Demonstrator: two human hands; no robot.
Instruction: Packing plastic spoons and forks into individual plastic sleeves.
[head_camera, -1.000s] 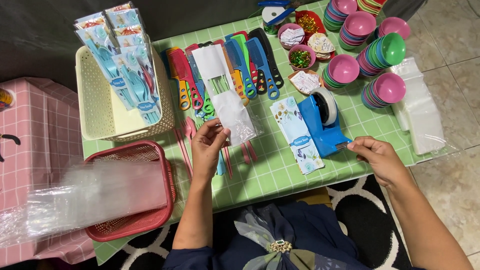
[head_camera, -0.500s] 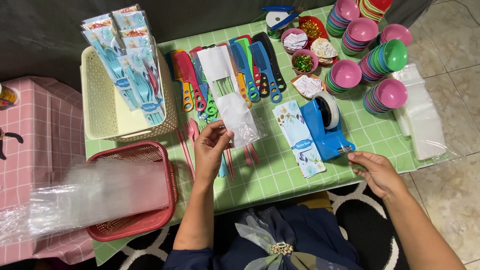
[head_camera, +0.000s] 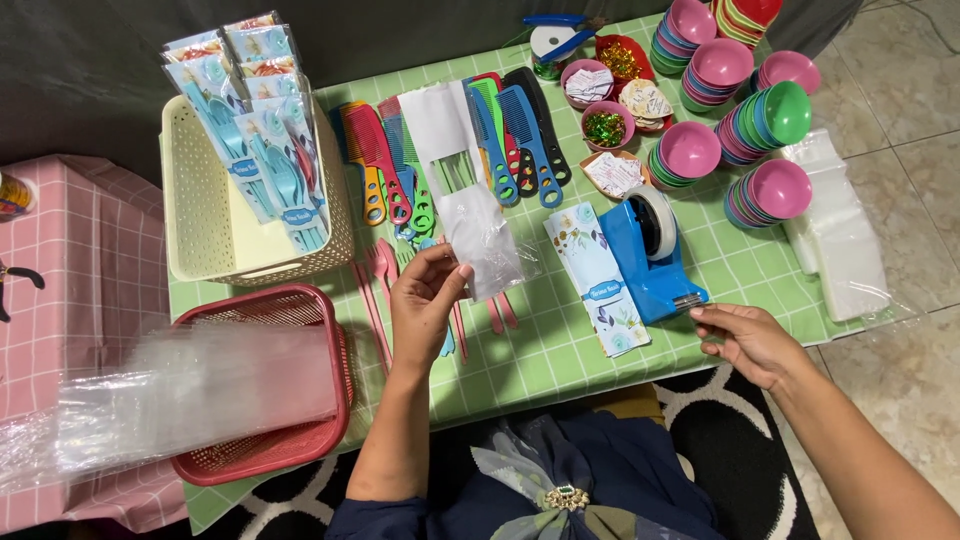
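In the middle of the frame the left hand (head_camera: 425, 300) pinches a small clear plastic bag (head_camera: 482, 240) between the thumb and the fingers, holding it above the green checked table (head_camera: 560, 350). The bag is just below the row of coloured combs (head_camera: 450, 150). At the lower right, the right hand (head_camera: 745, 338) is close to the front end of the blue tape dispenser (head_camera: 650, 255), its fingers half curled; I cannot tell if they grip tape. A printed paper card (head_camera: 598, 278) lies between the two hands.
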